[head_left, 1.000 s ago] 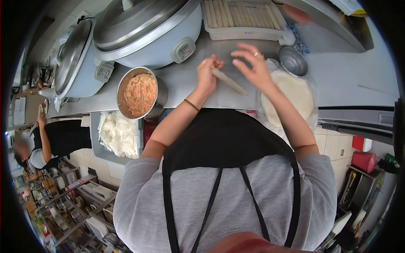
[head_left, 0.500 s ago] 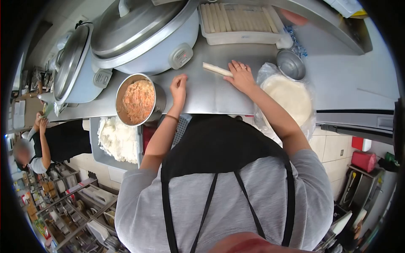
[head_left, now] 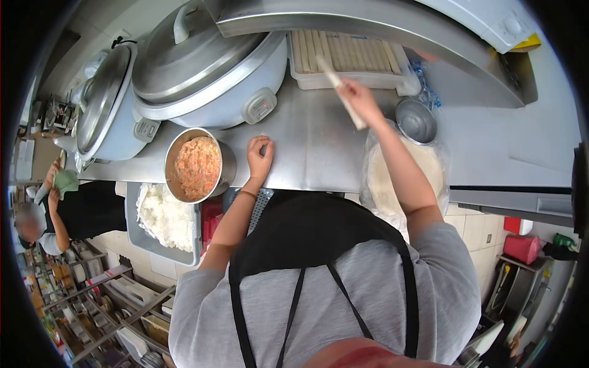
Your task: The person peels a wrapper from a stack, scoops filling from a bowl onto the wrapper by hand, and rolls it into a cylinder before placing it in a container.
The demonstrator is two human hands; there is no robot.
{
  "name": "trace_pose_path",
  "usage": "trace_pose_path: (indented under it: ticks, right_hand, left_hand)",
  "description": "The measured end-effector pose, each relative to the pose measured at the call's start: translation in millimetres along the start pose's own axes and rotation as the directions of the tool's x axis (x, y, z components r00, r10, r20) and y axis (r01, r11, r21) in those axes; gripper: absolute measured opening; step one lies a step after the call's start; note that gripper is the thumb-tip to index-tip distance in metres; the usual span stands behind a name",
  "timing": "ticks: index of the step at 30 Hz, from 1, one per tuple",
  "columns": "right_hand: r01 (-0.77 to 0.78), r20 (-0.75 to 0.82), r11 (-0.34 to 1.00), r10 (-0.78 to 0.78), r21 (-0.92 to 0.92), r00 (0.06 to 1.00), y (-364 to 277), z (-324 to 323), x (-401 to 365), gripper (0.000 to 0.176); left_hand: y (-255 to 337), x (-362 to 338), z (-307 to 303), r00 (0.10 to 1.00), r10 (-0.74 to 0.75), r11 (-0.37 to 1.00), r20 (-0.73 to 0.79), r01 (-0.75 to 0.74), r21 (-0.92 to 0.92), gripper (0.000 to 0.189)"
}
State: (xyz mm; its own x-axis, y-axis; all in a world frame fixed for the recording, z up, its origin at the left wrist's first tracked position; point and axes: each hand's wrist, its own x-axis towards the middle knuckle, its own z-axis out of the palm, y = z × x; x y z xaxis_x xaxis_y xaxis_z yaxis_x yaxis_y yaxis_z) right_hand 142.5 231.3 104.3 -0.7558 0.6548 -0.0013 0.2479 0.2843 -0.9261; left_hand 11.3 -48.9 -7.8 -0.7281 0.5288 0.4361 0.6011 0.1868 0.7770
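Note:
My right hand is closed around a long, thin uncooked spring roll, lifted above the steel counter and slightly blurred. The roll tilts, its far end over a white plastic tray lined with similar rolls. Beside the front edge, my left hand rests on the counter with its fingers curled and nothing visible in them. A steel pot of orange, shredded filling stands left of it. Under my right forearm lies a stack of pale round wrappers in clear plastic.
A small metal bowl sits by the wrappers. Two large lidded cookers fill the back left. A steel shelf overhangs the tray. Below the counter is a grey bin of white shreds. Another person handles something green at far left.
My right hand has raised the spring roll off the counter and carried it back toward the tray, turning it steeper. My left hand stays near the counter edge. The camera view has shifted slightly.

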Motion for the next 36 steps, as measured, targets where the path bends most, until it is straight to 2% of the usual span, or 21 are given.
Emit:
trace_pose_path:
  ticks: [1,2,5,7,8,10,11,13,17,19,20,22,23,25,26,28,29,31,36]
  right_hand:
    - [-0.034,-0.064,0.993,0.042,0.112,0.997,8.1,-3.9,27.0,0.044]
    - [-0.114,-0.028,0.981,0.119,0.155,0.992,-9.3,-14.5,45.7,0.042]
    - [-0.112,-0.008,0.981,0.115,0.157,0.993,9.4,-17.0,128.6,0.041]
    - [-0.006,-0.237,1.000,0.002,-0.015,0.971,25.1,-3.3,174.1,0.034]
    - [-0.001,-0.235,1.000,-0.002,-0.013,0.972,65.1,-8.1,212.3,0.034]
    - [-0.022,-0.193,0.967,-0.028,-0.253,0.981,125.1,25.8,270.0,0.030]
    - [-0.021,-0.193,0.968,-0.029,-0.252,0.981,120.0,26.1,266.9,0.030]
    - [-0.025,-0.292,0.801,-0.189,-0.599,0.938,103.8,25.5,251.6,0.033]
    - [-0.009,-0.261,0.752,-0.218,-0.659,0.940,102.4,29.2,250.2,0.037]
    - [-0.021,-0.320,0.878,-0.152,-0.478,0.935,105.2,36.2,250.2,0.037]
    - [-0.027,-0.326,0.878,-0.149,-0.478,0.933,107.0,32.4,249.7,0.037]
    - [-0.028,-0.097,0.834,-0.031,-0.551,0.995,70.7,14.4,222.7,0.037]
    - [-0.035,-0.105,0.833,-0.028,-0.552,0.994,53.8,6.8,209.2,0.037]
    - [-0.024,-0.130,0.698,-0.100,-0.716,0.987,24.4,-9.3,178.3,0.041]
    - [-0.037,-0.144,0.697,-0.095,-0.716,0.985,19.4,-19.7,162.6,0.041]
    - [0.164,-0.215,0.856,-0.301,-0.490,0.929,16.3,-46.6,125.3,0.045]
    - [0.140,-0.233,0.858,-0.286,-0.494,0.930,5.2,-61.3,99.8,0.045]
    - [0.149,-0.158,0.901,-0.230,-0.408,0.960,-17.9,-90.1,38.4,0.041]
    - [0.085,-0.195,0.880,-0.197,-0.468,0.961,18.8,-126.3,-89.6,0.033]
  left_hand:
    - [0.2,0.1,0.1,1.000,0.004,1.000,0.006,-0.004,0.015,0.007]
    - [1.9,0.3,-0.2,1.000,0.001,1.000,0.000,-0.001,0.019,0.007]
    - [6.4,1.2,-1.0,1.000,-0.016,1.000,-0.006,0.016,0.011,0.007]
    - [3.9,0.5,-0.5,1.000,-0.026,1.000,0.002,0.026,0.016,0.006]
    - [4.7,1.0,-0.5,1.000,-0.024,1.000,-0.002,0.024,0.018,0.006]
    - [5.7,0.7,-0.8,0.999,-0.043,0.998,0.006,0.043,0.035,0.007]
    - [6.6,0.9,-1.8,0.999,-0.042,0.999,0.005,0.042,0.035,0.007]
    - [7.3,1.2,-1.9,0.999,-0.045,0.998,0.008,0.045,0.049,0.007]
    - [6.9,1.3,-1.1,0.999,-0.037,0.998,-0.005,0.037,0.042,0.007]
    - [8.0,1.8,-1.2,1.000,-0.027,0.999,-0.005,0.027,0.037,0.007]
    - [8.6,2.0,-1.3,1.000,-0.024,0.999,0.002,0.024,0.034,0.007]
    - [5.8,0.4,-0.6,0.999,-0.042,0.999,0.002,0.042,0.014,0.007]
    - [4.8,0.1,-0.7,0.999,-0.039,0.999,0.008,0.039,0.010,0.007]
    - [2.8,0.0,-0.8,0.999,-0.040,0.999,0.011,0.040,-0.015,0.008]
    - [1.2,0.0,-0.8,0.999,-0.032,0.999,0.022,0.032,-0.022,0.008]
    - [-2.4,-0.9,-0.5,1.000,-0.025,0.999,0.016,0.026,-0.021,0.008]
    - [-2.8,-1.0,-0.9,0.999,-0.021,0.999,0.039,0.022,-0.031,0.008]
    - [-5.3,-1.3,-2.1,0.999,-0.005,0.999,0.039,0.007,-0.051,0.007]
    - [-16.7,1.7,-1.3,0.995,-0.044,0.983,0.086,0.058,-0.173,0.010]
